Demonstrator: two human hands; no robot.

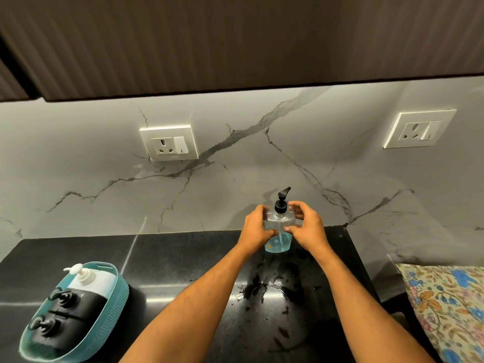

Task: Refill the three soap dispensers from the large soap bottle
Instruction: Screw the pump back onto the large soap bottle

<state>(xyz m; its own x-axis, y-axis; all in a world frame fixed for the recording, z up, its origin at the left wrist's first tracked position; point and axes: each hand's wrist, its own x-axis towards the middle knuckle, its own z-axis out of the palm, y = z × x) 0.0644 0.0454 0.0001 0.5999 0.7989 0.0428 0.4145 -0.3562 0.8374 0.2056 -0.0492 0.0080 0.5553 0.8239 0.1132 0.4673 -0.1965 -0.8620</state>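
- The grey wall point(262, 158) has dark crack-like lines, and two white sockets are on it, one on the left point(169, 142) and one on the right point(419, 129).
- The black desk point(183, 260) is shiny, with wet spots near its middle.
- A cloth with flowers point(450, 310) lies at the right edge.
- A teal basket point(104, 315) sits on the desk at the left. In it are a white bottle with a pump point(87, 280) and two black bottles with pumps point(61, 310).
- The left hand point(255, 227) has its grip closed round the left side of the clear soap bottle point(279, 231).
- The right hand point(307, 226) has its grip closed round the right side of it.
- The clear soap bottle stands on the desk by the wall, between both hands. It has a black pump point(281, 201) on top and a little blue soap at the bottom.
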